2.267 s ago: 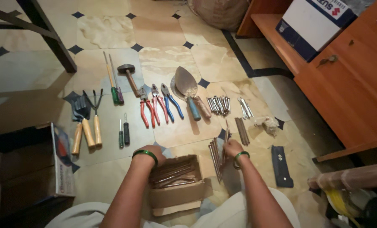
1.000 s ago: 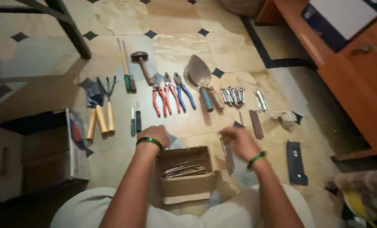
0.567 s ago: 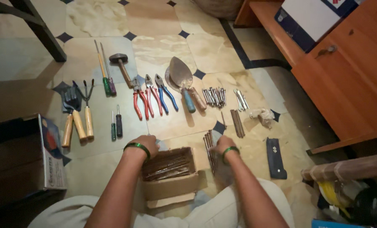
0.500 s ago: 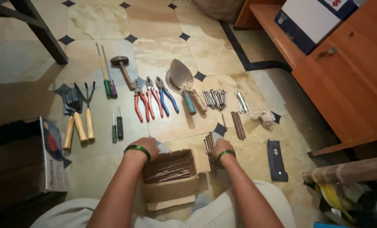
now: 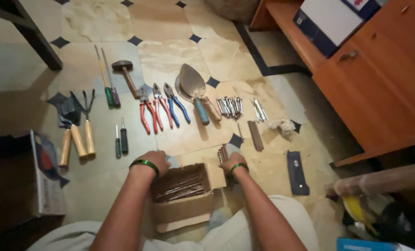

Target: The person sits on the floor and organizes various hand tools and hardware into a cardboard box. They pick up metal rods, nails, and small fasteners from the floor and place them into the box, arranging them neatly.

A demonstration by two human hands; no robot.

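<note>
Pliers [image 5: 161,106], trowels [image 5: 193,88], hammer [image 5: 124,74], screwdrivers [image 5: 120,140]

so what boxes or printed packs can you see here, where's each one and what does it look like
Small cardboard box: floor, between both hands, open, brown, full of long nails.
Printed carton: floor, far left, white side panel with a red and blue picture.
White box: wooden shelf, top right, white with dark blue edges.
Dark flat pack: floor, right of the hands, long, navy.

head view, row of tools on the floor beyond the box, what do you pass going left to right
wooden-handled garden tools → small screwdrivers → red-handled pliers → blue-handled pliers → steel trowel with blue handle → cluster of silver bolts → crumpled pale rag
</note>
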